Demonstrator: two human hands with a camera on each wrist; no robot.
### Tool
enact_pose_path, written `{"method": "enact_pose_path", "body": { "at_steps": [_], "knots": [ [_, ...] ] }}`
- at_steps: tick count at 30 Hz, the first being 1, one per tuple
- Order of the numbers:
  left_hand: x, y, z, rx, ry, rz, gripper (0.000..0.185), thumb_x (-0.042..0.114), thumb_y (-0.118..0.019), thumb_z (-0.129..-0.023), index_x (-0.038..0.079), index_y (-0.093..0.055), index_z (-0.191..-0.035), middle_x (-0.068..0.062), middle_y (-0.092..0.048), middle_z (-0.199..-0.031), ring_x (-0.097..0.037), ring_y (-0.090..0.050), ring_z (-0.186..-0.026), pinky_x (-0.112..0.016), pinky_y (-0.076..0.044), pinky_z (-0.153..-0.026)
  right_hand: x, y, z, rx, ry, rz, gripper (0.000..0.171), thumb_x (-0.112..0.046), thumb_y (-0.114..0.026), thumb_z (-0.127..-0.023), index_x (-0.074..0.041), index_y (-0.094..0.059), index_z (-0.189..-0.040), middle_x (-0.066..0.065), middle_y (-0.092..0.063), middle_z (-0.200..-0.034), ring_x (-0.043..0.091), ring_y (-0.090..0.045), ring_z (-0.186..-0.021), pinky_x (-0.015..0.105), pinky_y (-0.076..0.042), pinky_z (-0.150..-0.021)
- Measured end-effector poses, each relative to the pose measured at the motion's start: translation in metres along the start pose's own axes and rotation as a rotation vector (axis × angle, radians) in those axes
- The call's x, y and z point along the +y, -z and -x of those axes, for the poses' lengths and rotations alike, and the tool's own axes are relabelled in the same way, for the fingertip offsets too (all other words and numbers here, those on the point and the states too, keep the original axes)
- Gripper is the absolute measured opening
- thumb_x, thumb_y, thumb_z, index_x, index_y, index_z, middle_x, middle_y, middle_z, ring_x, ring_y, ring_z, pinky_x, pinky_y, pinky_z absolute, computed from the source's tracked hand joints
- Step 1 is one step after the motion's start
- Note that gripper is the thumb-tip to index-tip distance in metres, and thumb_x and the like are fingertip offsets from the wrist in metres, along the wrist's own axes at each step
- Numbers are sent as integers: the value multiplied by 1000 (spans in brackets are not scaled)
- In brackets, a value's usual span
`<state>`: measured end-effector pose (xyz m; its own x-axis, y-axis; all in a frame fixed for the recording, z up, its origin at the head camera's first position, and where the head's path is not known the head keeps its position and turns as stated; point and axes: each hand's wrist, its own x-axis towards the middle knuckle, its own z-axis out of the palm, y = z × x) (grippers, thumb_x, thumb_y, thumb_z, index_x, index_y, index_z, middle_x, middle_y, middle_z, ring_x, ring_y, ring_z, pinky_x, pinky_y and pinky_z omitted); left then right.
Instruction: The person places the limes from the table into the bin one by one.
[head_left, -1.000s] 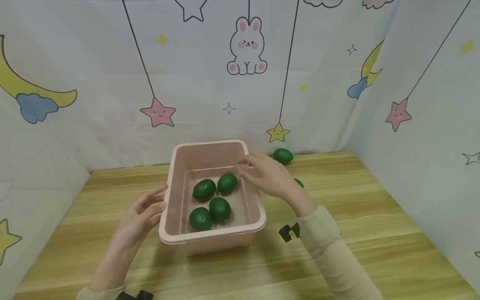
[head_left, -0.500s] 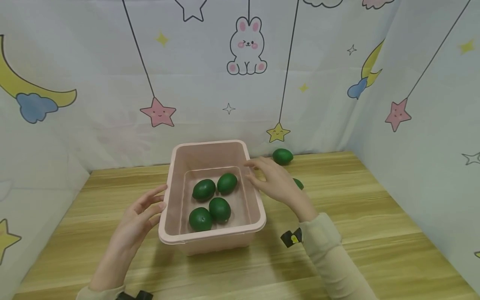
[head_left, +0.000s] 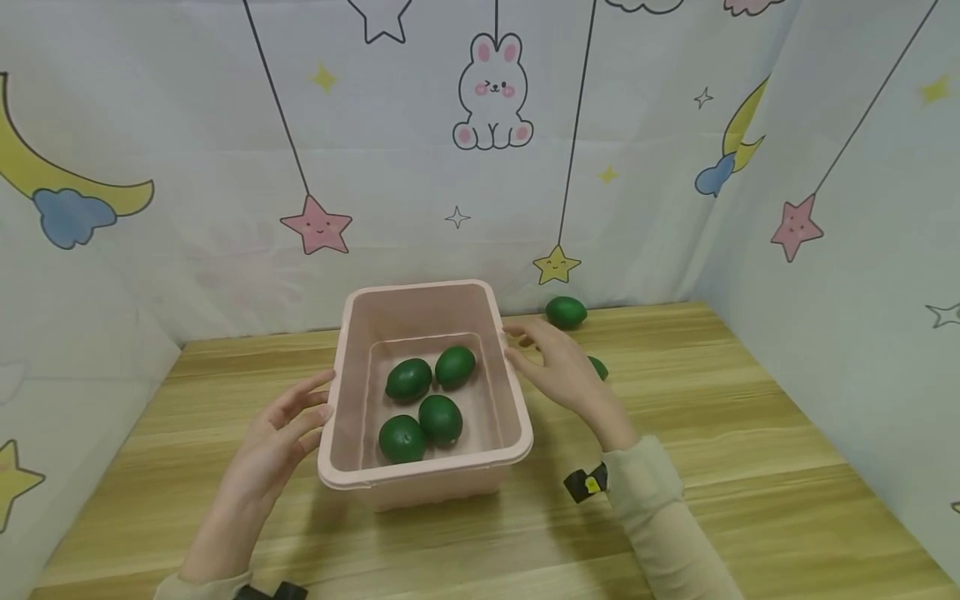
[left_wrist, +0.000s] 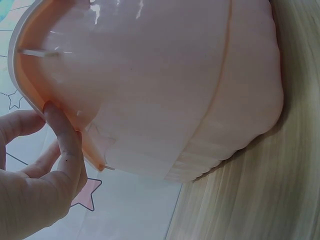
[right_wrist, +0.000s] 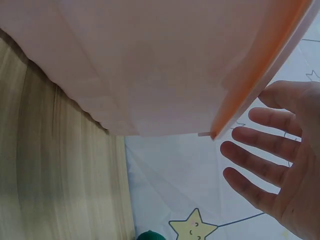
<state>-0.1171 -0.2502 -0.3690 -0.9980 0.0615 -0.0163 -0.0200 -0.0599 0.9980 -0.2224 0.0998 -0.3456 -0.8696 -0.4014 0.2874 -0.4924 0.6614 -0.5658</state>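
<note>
Left hand (head_left: 277, 425): forearm slanting in from lower left, thumb and curled fingers pinching the box's left rim. Right hand (head_left: 558, 362): wrist turned inward, fingers spread apart and lightly bent, thumb tip at the right rim — contact uncertain. Box (head_left: 435, 492): pink plastic, upright on the wooden table (head_left: 735, 417), between both hands. Green fruits (head_left: 440, 419): 6 visible; 4 on the box floor, the front 2 touching, and 2 on the table to the right — 1 near the back edge, 1 partly hidden behind the right wrist. Curtain (head_left: 405, 125): white, cartoon-printed, behind the table.
</note>
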Motion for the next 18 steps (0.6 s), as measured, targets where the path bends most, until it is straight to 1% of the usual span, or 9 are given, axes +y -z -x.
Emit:
{"method": "enact_pose_path", "body": {
  "at_steps": [9,14,18],
  "knots": [
    [-1,1,0,8,-2,2,46,11,-56,-97,16,-47,-141,9,-54,-115,-3,-59,-102,-20,-53,-86,13,-5,3,35,8,-2,37,-30,-56,-97,-18,-56,-132,3,-60,-131,24,-60,-114,45,-49,-98],
    [-3,2,0,4,-14,11,45,10,-55,-97,17,-48,-141,9,-55,-114,-4,-58,-104,-21,-53,-85,21,-8,6,53,-22,-15,37,-27,-58,-96,-14,-56,-131,6,-60,-130,25,-60,-114,46,-49,-98],
    [-2,2,-1,3,-12,7,45,10,-55,-97,16,-48,-141,8,-55,-115,-4,-58,-104,-21,-53,-85,30,-10,7,90,-33,-26,36,-25,-60,-96,-11,-58,-129,8,-61,-128,26,-59,-114,47,-48,-98]
  ]
}}
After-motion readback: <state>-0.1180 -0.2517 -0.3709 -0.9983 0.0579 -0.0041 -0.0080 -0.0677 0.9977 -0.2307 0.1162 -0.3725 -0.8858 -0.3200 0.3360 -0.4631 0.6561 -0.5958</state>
